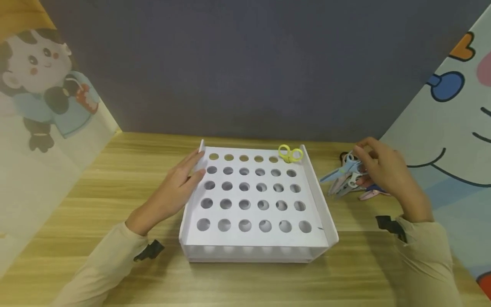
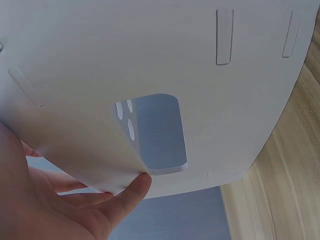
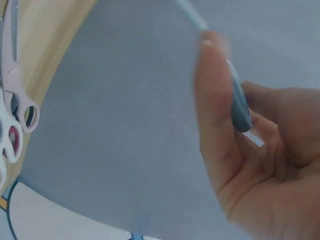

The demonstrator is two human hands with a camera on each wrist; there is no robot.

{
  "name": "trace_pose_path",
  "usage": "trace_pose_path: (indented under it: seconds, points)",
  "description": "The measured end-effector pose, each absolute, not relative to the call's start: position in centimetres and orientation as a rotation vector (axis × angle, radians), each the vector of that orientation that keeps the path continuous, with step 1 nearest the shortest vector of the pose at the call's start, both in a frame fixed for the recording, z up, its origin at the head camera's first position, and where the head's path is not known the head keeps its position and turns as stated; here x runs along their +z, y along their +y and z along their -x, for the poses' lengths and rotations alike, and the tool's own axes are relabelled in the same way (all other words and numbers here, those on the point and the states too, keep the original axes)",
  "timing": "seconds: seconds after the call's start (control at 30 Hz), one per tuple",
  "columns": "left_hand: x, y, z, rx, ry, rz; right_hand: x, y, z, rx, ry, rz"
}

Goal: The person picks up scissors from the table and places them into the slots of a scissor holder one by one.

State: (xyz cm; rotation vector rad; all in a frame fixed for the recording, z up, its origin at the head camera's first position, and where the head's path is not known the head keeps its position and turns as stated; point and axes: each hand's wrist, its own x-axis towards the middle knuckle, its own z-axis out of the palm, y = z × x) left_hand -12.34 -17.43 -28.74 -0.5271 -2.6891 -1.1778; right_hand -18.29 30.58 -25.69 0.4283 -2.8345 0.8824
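A white rack (image 1: pixel 253 196) with rows of round holes stands on the table. My left hand (image 1: pixel 174 181) grips its left side panel near the back; in the left wrist view the thumb (image 2: pixel 135 190) presses the panel (image 2: pixel 240 115) beside a rectangular cutout. Yellow scissors (image 1: pixel 289 154) stand in the back right corner hole, handles up. To the right of the rack, my right hand (image 1: pixel 383 166) pinches light blue scissors (image 1: pixel 339 170) by the handles, blades toward the rack. Part of their handle (image 3: pixel 241 112) shows between thumb and fingers in the right wrist view.
Several more scissors (image 1: pixel 347 185) lie in a pile on the table under my right hand; a pink pair (image 3: pixel 12 75) shows in the right wrist view. A dark grey panel (image 1: pixel 238 72) closes off the back, and decorated walls (image 1: pixel 456 140) flank both sides.
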Motion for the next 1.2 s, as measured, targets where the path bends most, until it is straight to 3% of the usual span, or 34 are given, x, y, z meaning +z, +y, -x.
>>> trace_pose_path:
  seconds: [0.6,1.2]
  points:
    - [-28.6,-17.3,12.2,-1.192,-2.687,0.54,-23.1,27.6,15.9,0.777,-2.692,-0.462]
    - [-28.8,-17.4,12.3,-1.195,-2.663,0.536,-20.7,25.3,15.2,0.774,-2.077,-0.571]
